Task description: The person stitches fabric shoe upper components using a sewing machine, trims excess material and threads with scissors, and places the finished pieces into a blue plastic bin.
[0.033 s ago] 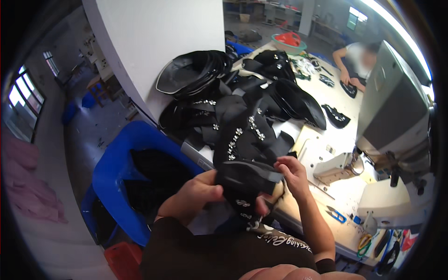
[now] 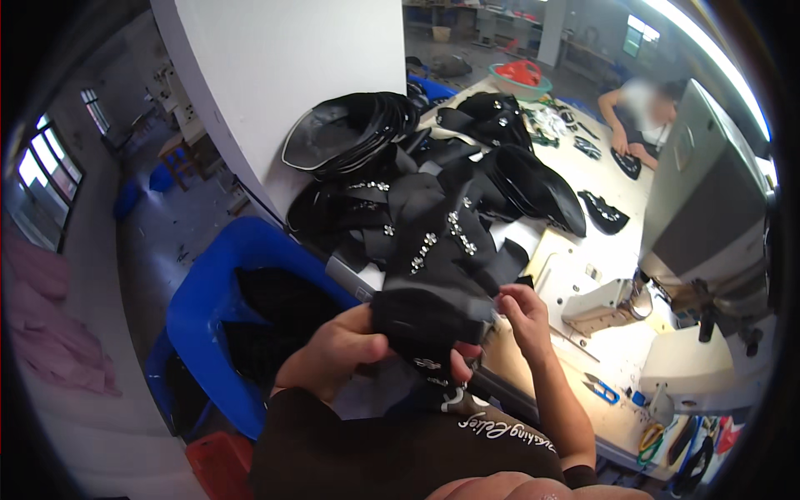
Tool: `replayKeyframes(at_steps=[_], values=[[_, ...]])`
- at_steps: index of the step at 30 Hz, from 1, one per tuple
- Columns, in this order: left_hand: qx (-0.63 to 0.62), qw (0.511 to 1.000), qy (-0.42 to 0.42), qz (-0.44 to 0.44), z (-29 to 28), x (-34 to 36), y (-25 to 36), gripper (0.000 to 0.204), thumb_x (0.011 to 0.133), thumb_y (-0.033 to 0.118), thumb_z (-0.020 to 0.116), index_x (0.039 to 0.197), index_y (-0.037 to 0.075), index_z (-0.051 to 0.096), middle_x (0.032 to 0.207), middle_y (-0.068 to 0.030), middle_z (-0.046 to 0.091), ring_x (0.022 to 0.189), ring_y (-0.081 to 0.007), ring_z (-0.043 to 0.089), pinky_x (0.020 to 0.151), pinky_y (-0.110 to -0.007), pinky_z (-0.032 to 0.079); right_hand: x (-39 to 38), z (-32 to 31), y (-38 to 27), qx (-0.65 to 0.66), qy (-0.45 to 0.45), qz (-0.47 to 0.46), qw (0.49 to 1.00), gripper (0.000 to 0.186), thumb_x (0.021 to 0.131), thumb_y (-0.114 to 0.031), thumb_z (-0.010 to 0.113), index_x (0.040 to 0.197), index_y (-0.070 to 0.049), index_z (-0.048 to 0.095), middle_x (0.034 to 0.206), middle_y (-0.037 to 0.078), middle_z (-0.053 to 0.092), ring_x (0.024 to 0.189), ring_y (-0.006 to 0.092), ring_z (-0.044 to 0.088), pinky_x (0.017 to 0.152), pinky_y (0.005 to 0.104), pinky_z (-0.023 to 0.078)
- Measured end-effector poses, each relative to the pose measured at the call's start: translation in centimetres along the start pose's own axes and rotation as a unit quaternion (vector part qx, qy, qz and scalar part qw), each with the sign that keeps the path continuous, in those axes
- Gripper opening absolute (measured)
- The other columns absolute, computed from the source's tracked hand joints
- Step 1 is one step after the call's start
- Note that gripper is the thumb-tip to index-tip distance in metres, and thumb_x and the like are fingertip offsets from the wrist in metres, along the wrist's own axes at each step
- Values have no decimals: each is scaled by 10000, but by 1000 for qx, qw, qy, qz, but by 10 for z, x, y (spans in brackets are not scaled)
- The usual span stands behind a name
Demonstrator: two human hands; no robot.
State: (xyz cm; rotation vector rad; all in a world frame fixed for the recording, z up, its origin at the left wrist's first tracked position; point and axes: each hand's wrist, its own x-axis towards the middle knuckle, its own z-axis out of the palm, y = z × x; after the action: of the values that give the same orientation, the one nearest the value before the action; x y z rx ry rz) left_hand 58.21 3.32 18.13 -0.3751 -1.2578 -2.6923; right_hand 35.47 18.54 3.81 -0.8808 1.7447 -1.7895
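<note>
A black fabric piece (image 2: pixel 429 321) with small shiny stones on its lower part, shaped like a shoe upper, is held up in front of my chest. My left hand (image 2: pixel 337 354) grips its left end with the thumb on the near side. Fingertips show under its right part. At the right end, my right hand (image 2: pixel 527 321) has its fingers pinched together against the edge; what exactly lies between them is partly hidden. Just beyond spreads a pile of black jewelled pieces (image 2: pixel 408 204) on the white table (image 2: pixel 575 342).
Nested black pieces (image 2: pixel 350 125) lean by the white pillar (image 2: pixel 292 58). On the right stand a sewing machine (image 2: pixel 604 304) and blue-handled snips (image 2: pixel 602 388). A blue plastic chair (image 2: pixel 204 308) holding dark cloth is at left. Across the table, a person (image 2: pixel 642 117) handles a black piece.
The black fabric piece has turned in my hands and shifted slightly left, showing more of its flat black face. The fingertips beneath it have moved. My right hand stays by its right end.
</note>
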Motion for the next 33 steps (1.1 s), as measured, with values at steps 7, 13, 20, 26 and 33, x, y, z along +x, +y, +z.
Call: replayKeyframes(at_steps=[7, 13, 20, 26, 33], values=[[325, 875, 273, 232, -32, 53, 33, 812, 903, 606, 432, 1264, -120, 392, 858, -142, 589, 662, -160, 550, 612, -261, 429, -4, 12, 29, -260, 48, -275, 924, 115, 839, -62, 660, 930, 0, 628, 733, 78, 601, 695, 150, 567, 619, 278, 450], [458, 799, 291, 259, -79, 83, 151, 653, 967, 508, 400, 1083, -106, 592, 655, -43, 560, 577, -77, 482, 543, -199, 376, -7, 2, 46, -162, 78, -113, 977, 76, 825, -41, 659, 891, -8, 646, 693, 85, 579, 580, 173, 535, 535, 279, 418], [675, 561, 438, -195, -227, 207, 196, 689, 911, 581, 431, 1105, -67, 562, 778, -134, 631, 529, -208, 602, 533, -333, 500, -8, 7, 35, -213, 59, -142, 965, 74, 796, -73, 682, 861, -47, 658, 661, 83, 589, 566, 245, 535, 545, 347, 406], [733, 498, 425, -184, -350, 270, 142, 823, 812, 653, 539, 1155, -95, 583, 1191, -286, 579, 1173, -386, 535, 982, -387, 412, -5, 4, 32, -239, 26, -150, 959, 89, 801, -39, 671, 886, -34, 647, 666, 78, 566, 587, 217, 524, 547, 321, 401], [795, 350, 473, -146, -338, 263, 129, 836, 790, 716, 505, 1070, -58, 652, 1097, -260, 634, 1063, -362, 609, 892, -391, 478, -1, 5, 25, -259, 14, -174, 950, 91, 767, -74, 697, 851, -59, 664, 626, 43, 568, 545, 212, 511, 534, 333, 359]])
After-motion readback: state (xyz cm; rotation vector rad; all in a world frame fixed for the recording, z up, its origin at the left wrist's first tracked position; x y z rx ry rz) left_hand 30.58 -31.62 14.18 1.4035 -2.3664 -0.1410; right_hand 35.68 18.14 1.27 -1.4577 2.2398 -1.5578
